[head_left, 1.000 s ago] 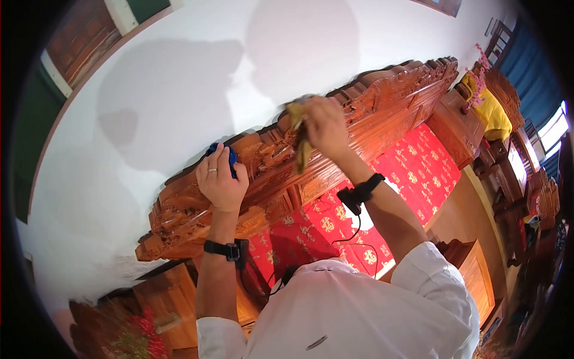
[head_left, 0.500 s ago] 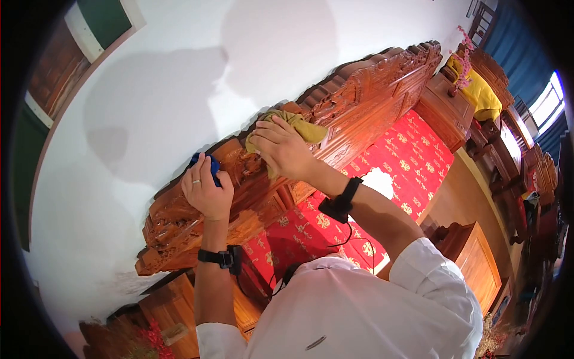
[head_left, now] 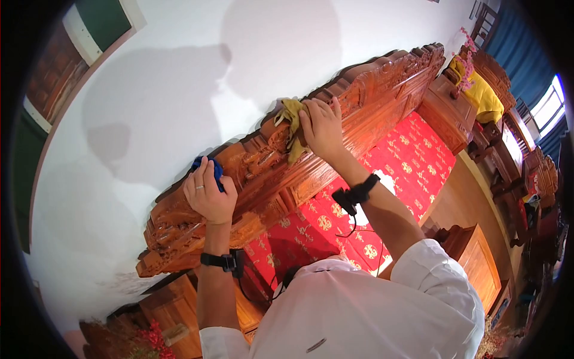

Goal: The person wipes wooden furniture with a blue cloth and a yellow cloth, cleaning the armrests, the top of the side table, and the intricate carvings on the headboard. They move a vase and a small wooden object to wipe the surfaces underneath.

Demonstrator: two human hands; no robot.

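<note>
A carved, glossy wooden headboard (head_left: 335, 152) runs diagonally along the white wall. My left hand (head_left: 209, 194) rests on its top edge at the left, fingers curled around a blue cloth (head_left: 216, 172) that is mostly hidden by the hand. Farther right along the same edge, my right hand (head_left: 323, 130) presses a yellow-olive cloth (head_left: 293, 128) against the carving. That cloth is bunched, and part of it hangs down over the headboard's front.
Below the headboard lies a red mattress (head_left: 412, 155) with gold patterns. A wooden cabinet (head_left: 445, 110) with a pink flower branch stands at the far end. More carved furniture, some under a yellow cloth (head_left: 484, 99), lines the right. Another wooden panel (head_left: 475, 266) is at lower right.
My right hand has slid right along the headboard's top with the yellow-olive cloth, which now trails on its left side. My left hand with the blue cloth has barely moved.
</note>
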